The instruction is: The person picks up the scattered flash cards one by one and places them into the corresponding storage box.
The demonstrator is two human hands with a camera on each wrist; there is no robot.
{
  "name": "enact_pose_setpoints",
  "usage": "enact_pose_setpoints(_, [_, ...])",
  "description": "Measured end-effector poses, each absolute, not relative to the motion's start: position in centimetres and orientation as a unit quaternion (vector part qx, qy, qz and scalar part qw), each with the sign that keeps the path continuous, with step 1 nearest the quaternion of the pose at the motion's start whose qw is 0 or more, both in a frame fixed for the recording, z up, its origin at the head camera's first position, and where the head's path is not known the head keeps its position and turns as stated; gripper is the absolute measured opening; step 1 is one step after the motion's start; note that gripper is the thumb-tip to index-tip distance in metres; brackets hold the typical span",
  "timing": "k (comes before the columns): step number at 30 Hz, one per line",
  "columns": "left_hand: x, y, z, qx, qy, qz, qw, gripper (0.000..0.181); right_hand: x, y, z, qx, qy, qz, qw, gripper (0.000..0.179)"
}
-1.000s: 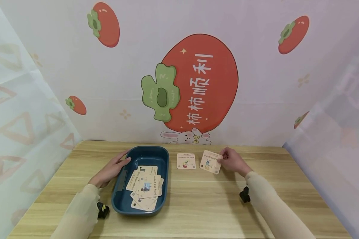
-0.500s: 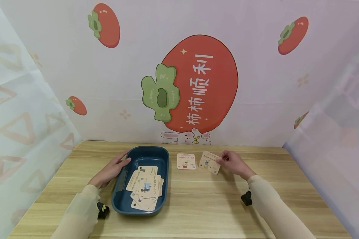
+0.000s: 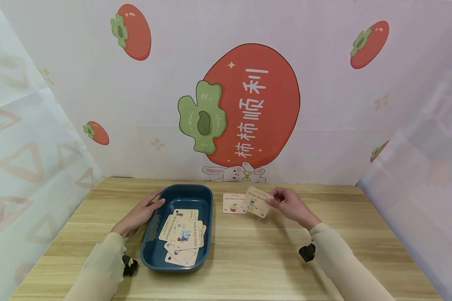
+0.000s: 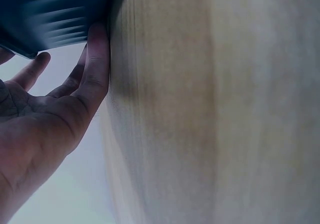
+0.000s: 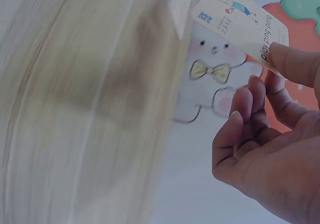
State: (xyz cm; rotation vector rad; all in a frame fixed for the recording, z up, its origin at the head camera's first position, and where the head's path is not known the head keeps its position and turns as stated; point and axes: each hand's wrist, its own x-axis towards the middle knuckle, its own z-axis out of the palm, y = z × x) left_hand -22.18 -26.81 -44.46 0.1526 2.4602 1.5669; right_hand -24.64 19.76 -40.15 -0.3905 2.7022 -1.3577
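Observation:
My right hand [image 3: 293,205] pinches a "play ping-pong" card [image 3: 258,202] between thumb and fingertips, raised and tilted above the table. In the right wrist view, the card [image 5: 245,21] shows a figure and a printed code, and the other fingers curl loosely below it. The held card partly overlaps a "play on the slide" card [image 3: 231,203] lying flat on the table. My left hand [image 3: 140,213] holds the left side of a dark blue tray [image 3: 209,200], its thumb over the rim. In the left wrist view, fingers [image 4: 96,59] touch the tray's outer wall.
Several cards lie loosely piled in the tray, with a "play the piano" card [image 3: 188,235] on top. The wooden table [image 3: 248,267] meets a printed backdrop [image 3: 316,159] at its far edge. Cloth panels stand at both sides.
My right hand has lifted the ping-pong card and brought it left, towards the slide card, tilting it. My left hand and the tray have stayed in place.

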Motion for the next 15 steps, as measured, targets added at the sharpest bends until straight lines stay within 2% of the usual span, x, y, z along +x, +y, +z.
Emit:
enact_pose_setpoints(8, [-22.2,-26.9,-44.5,0.054,0.837,0.534,0.111,0.064,-23.6,17.5,-39.0,-0.184,0.873,-0.450,0.030,0.012])
enact_pose_setpoints(15, [-22.3,-26.9,-44.6,0.057,0.834,0.537,0.111,0.064,-22.5,14.8,-38.4,-0.203,0.864,-0.459,0.040,0.011])
